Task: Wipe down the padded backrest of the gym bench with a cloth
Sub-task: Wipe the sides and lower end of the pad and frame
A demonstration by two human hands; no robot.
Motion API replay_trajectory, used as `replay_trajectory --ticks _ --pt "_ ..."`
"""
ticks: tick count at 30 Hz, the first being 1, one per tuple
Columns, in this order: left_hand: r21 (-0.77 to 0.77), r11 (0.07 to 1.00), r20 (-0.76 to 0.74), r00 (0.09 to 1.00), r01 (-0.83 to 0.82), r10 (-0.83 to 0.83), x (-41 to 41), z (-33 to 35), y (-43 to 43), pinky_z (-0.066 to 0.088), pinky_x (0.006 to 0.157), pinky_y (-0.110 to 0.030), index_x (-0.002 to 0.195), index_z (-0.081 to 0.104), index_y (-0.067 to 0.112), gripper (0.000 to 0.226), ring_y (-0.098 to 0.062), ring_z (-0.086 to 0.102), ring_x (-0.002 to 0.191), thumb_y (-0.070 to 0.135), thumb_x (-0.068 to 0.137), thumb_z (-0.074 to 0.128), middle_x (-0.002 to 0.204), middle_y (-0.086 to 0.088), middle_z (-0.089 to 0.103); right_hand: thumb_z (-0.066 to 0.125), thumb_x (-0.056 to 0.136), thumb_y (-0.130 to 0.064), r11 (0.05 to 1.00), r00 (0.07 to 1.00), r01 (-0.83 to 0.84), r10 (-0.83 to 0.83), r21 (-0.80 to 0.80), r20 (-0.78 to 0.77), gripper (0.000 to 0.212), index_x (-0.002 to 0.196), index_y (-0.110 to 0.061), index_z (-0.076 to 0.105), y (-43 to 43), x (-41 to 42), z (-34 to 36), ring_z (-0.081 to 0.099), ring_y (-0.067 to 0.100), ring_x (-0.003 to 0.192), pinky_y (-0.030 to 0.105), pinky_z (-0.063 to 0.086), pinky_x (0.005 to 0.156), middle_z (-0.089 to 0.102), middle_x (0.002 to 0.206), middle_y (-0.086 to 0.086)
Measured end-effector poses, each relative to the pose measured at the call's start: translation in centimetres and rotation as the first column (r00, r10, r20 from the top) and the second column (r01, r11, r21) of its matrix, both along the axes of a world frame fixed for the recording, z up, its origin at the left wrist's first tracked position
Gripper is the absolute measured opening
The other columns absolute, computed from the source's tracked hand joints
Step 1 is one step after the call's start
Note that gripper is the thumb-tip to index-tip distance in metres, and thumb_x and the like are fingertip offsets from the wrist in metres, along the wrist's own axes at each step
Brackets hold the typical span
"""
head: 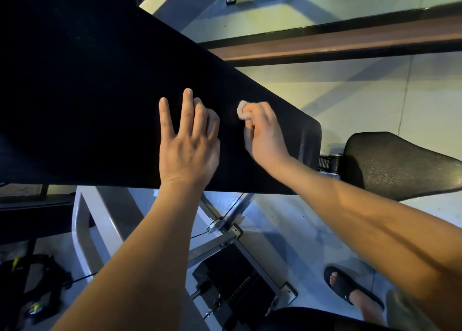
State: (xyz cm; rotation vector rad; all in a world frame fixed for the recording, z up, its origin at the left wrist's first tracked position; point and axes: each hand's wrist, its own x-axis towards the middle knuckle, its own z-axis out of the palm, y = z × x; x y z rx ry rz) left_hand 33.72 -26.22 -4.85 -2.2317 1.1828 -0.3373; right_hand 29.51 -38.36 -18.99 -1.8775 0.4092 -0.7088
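Bare forearms (no sleeves showing), a black slide sandal on one foot.

Backrest: long black padded panel, matte and dark, running from upper left to a rounded end at right, tilted across the view.
Cloth: small, pale, fuzzy wad, bunched tight, pressed against the backrest near its right end, mostly hidden inside curled fingers; only its upper edge shows.

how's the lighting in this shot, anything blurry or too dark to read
Head view: the backrest is nearly pure black, texture lost; warm light on the forearms, hard shadows on the floor; wide-angle bending at the edges; right hand and cloth slightly soft.
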Motion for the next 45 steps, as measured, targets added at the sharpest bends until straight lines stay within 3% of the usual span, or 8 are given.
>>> replay_trajectory --ticks 8,14,20,25,32,35,39,45 --pt "-0.005 1.0 -0.006 1.0 -0.007 0.007 0.1 -0.2 0.0 0.004 0.121 -0.07 0.138 0.039 0.0 0.044 -0.041 0.013 0.156 0.024 0.101 0.04 0.154 -0.024 0.037 0.055 0.089 0.007 0.807 0.86 -0.473 0.509 -0.354 0.013 0.016 0.102 0.008 0.063 3.1 -5.1 -1.9 0.056 0.039 0.09 0.05 0.052 0.079 0.059 0.105 0.025" --pt "0.003 1.0 -0.001 1.0 -0.007 0.007 -0.1 -0.1 -0.2 0.005 0.121 -0.071 0.138 0.04 -0.001 0.043 -0.041 0.014 0.155 0.022 0.101 0.036 0.153 -0.025 0.038 0.051 0.089 0.009 0.997 0.997 -0.076 0.075 0.032 0.034 0.028 0.114 0.005 0.061 2.3 -1.0 -0.3 0.06 0.034 0.102 0.049 0.051 0.089 0.056 0.112 0.02" --pt "0.007 1.0 0.003 1.0 -0.024 0.024 -0.2 -0.1 -0.2 0.005 0.121 -0.07 0.139 0.039 -0.001 0.045 -0.04 0.013 0.156 0.022 0.1 0.041 0.154 -0.024 0.037 0.058 0.084 0.008 0.869 0.893 -0.436 0.45 -0.235 0.011 0.029 0.112 0.001 0.058 5.4 -7.8 -2.8 0.057 0.034 0.105 0.037 0.052 0.095 0.06 0.111 0.021" --pt "-0.006 1.0 -0.001 1.0 -0.016 0.016 -0.2 -0.1 -0.3 0.007 0.121 -0.07 0.138 0.04 -0.001 0.044 -0.041 0.015 0.155 0.019 0.099 0.044 0.152 -0.025 0.038 0.045 0.075 0.015 0.99 0.996 0.01 0.002 0.142 -0.086 0.039 0.097 -0.013 0.06 -0.4 -2.6 -3.7 0.056 0.026 0.092 0.037 0.048 0.086 0.056 0.102 0.008" --pt "-0.01 1.0 0.005 1.0 -0.021 0.021 -0.2 -0.1 -0.3 0.008 0.12 -0.071 0.138 0.042 -0.001 0.043 -0.041 0.016 0.155 0.019 0.1 0.046 0.152 -0.025 0.039 0.065 0.082 0.006 0.895 0.907 -0.414 0.392 -0.162 -0.152 0.031 0.112 0.002 0.056 4.0 -9.4 -6.1 0.062 0.038 0.101 0.038 0.054 0.095 0.058 0.111 0.023" --pt "-0.002 1.0 0.007 1.0 -0.025 0.025 -0.2 0.0 -0.4 0.008 0.121 -0.07 0.138 0.04 -0.001 0.044 -0.041 0.016 0.155 0.019 0.099 0.046 0.152 -0.025 0.039 0.06 0.073 0.018 0.961 0.958 -0.268 0.259 -0.063 -0.119 0.041 0.11 -0.001 0.059 1.1 -6.2 -6.6 0.06 0.028 0.099 0.037 0.055 0.091 0.058 0.108 0.017" --pt "-0.011 1.0 0.001 1.0 -0.021 0.021 -0.2 -0.1 -0.4 0.007 0.121 -0.07 0.138 0.041 -0.001 0.044 -0.041 0.016 0.155 0.019 0.1 0.046 0.152 -0.025 0.039 0.041 0.096 -0.011 0.968 0.975 0.064 -0.009 0.244 -0.22 0.023 0.102 -0.01 0.063 3.3 -6.1 -5.3 0.06 0.018 0.102 0.018 0.045 0.092 0.06 0.109 0.013" --pt "0.002 1.0 0.012 1.0 -0.028 0.028 -0.2 -0.1 -0.4 0.006 0.121 -0.07 0.139 0.041 -0.001 0.045 -0.041 0.016 0.155 0.022 0.1 0.044 0.152 -0.024 0.038 0.061 0.082 0.014 0.973 0.961 -0.216 0.227 0.081 -0.161 0.024 0.105 0.006 0.061 4.4 -8.8 -5.1 0.061 0.03 0.099 0.029 0.053 0.092 0.058 0.108 0.02"
